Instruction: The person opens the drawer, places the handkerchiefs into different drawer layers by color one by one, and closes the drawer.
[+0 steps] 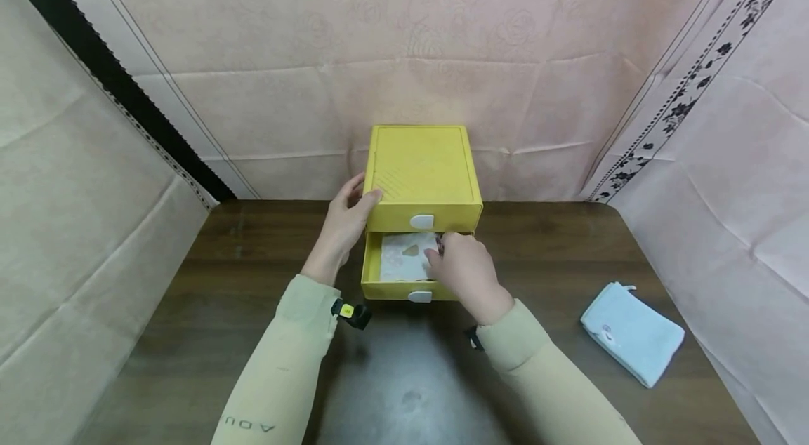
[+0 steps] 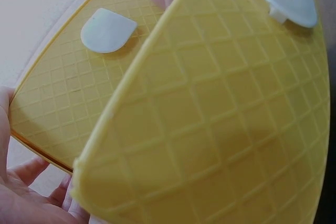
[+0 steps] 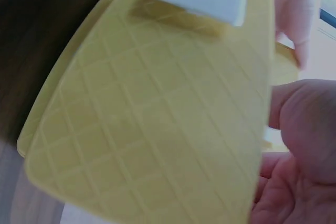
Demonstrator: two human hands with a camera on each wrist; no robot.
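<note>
A yellow two-drawer box (image 1: 422,164) stands at the back of the table, its lower drawer (image 1: 387,288) pulled out. My left hand (image 1: 346,224) rests against the box's left side, thumb over the top edge. Inside the drawer lies a white card or packet (image 1: 407,257) with a pale print. My right hand (image 1: 466,269) reaches over the drawer's right part, fingers down inside it. A small dark patch shows by these fingertips; what they touch is hidden. From the right wrist view, the waffle-patterned drawer front (image 3: 157,103) covers part of that hand.
A folded light-blue cloth (image 1: 633,333) lies on the right of the brown wooden table (image 1: 253,361). Pale patterned cloth (image 1: 404,31) hangs behind and at both sides. White tabs (image 1: 421,222) serve as drawer handles.
</note>
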